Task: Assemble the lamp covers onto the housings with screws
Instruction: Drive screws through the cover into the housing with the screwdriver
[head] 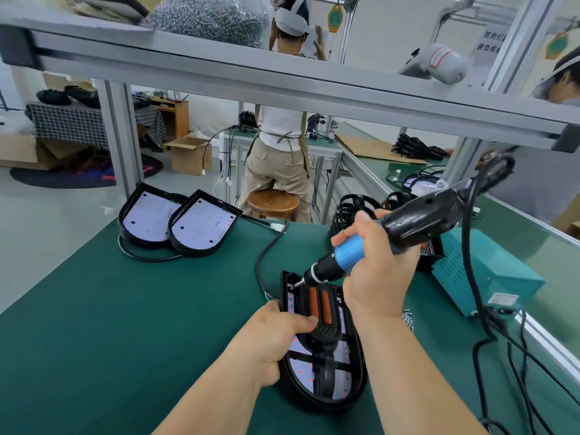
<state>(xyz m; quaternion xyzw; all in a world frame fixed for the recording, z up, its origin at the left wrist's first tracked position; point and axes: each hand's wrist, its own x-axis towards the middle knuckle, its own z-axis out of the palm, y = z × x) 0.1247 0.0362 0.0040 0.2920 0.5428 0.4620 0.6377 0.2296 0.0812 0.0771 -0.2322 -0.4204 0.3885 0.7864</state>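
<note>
The housing (351, 381) being worked on is a black, D-shaped shell lying flat on the green mat (157, 309). Its white board, dotted with red, shows inside. A black ribbed cover (320, 312) with two orange strips sits along its middle. The left hand (276, 334) grips the housing's left rim, thumb on the cover. The screwdriver (405, 227) (blue collar, black body) slants down from the right hand (376, 277), its bit at the housing's far left corner. Well apart at the far left, a second housing (147, 215) and a third housing (202, 224) lie open-faced, the third overlapping the second. Small silvery screws (408, 318) lie just beside the right wrist, partly hidden.
</note>
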